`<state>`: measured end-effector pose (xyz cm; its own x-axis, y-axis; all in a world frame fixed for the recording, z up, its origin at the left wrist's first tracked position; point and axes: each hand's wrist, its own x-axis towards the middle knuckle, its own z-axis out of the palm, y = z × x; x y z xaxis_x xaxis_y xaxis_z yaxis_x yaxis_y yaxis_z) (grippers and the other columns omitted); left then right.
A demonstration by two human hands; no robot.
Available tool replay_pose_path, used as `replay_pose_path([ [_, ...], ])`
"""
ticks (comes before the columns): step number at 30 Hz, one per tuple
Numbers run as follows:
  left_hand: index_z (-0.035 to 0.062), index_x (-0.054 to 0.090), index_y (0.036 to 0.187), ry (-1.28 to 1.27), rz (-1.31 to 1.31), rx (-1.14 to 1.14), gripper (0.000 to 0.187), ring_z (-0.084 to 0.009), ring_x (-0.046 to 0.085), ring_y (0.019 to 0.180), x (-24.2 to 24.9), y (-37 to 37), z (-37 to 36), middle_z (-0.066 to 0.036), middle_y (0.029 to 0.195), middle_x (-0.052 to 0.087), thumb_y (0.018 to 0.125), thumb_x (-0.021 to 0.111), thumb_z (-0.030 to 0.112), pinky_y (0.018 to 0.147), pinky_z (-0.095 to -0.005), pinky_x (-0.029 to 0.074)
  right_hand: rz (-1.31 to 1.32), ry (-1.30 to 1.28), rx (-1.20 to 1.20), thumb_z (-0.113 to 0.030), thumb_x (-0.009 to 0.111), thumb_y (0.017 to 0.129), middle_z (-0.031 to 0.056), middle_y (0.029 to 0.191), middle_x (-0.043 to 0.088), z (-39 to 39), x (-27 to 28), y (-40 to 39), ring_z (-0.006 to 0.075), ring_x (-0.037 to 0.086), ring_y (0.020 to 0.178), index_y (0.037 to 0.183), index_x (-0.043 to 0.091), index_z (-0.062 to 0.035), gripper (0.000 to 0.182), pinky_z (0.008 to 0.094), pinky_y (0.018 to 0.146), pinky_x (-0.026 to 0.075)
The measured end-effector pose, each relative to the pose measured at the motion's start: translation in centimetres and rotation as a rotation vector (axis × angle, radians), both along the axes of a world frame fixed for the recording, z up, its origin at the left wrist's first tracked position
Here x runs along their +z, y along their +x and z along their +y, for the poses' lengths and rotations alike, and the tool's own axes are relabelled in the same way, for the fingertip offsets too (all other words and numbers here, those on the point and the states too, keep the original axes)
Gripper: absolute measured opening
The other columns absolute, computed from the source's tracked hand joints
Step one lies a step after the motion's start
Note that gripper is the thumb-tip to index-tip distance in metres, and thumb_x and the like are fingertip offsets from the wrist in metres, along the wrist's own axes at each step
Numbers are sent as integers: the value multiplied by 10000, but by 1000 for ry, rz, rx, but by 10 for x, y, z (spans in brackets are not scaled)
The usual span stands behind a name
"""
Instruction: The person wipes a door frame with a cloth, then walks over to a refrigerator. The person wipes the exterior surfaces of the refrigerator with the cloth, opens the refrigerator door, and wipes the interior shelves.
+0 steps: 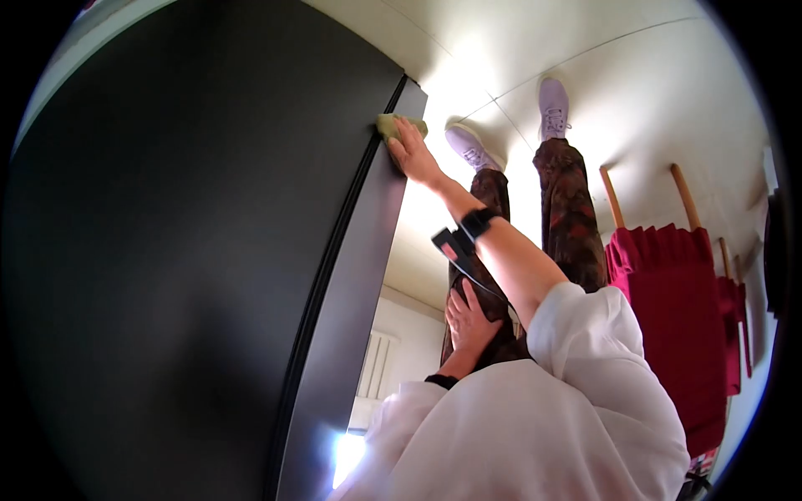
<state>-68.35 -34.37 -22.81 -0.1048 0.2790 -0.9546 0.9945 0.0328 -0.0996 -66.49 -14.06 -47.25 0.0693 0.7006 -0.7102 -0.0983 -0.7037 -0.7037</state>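
Note:
My right hand (413,157) presses a folded olive-green cloth (389,127) against the narrow side edge of a large dark panel (184,209), which looks like a refrigerator door. The cloth lies across the black seam (334,238) near the panel's upper end in the view. Part of the cloth is hidden under my fingers. Lower down, my left hand (474,324) rests on my patterned trouser leg, fingers spread and holding nothing. A black strap with a small device (455,244) sits around my right forearm.
My lilac shoes (553,107) stand on the pale tiled floor (501,50). To the right is a chair with a dark red cover (668,317) and wooden legs (685,196), with another red-covered piece behind it. Bright light glares off the floor.

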Motion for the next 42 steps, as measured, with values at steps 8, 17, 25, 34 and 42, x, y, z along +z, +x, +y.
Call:
replay_pose_path([
  [8,31,119,1454,37,-30,25,1099,-463,272,1285,-3,-18,-8,-294,1366,262,652,725,474,1079,-534,233,104,33,-58,-394,487,937,173,1448,343,-33,99,29,373,254,1369,1388,375,-88,556,431,1118,237],
  [17,-1,73,1432,-41,47,39,1203,-437,336,1199,1,-3,22,-259,1369,253,568,827,362,1040,-512,283,-133,-82,-95,-506,487,904,155,1355,438,-4,-92,-2,341,349,1292,1365,407,-120,606,453,1053,314],
  [25,-14,82,1421,66,-60,62,1222,-500,360,1160,-6,-12,9,-314,1361,248,541,846,354,968,-563,331,-33,-153,67,-587,368,912,193,1430,358,16,-210,12,364,324,1317,1388,374,-76,699,448,1056,334],
  [34,-11,103,1419,23,-71,34,1202,-491,357,1173,-2,-14,11,-307,1367,251,543,840,353,986,-556,323,-5,-199,-105,-453,415,956,294,1458,241,-14,-35,1,444,244,1351,1422,302,-26,642,449,1111,252],
  [42,-10,96,1430,17,-42,25,1213,-487,365,1162,-5,-13,10,-309,1358,266,547,834,376,989,-551,319,-141,-95,33,-420,341,984,212,1427,352,10,-87,4,416,266,1337,1375,371,-3,573,470,1121,189],
])
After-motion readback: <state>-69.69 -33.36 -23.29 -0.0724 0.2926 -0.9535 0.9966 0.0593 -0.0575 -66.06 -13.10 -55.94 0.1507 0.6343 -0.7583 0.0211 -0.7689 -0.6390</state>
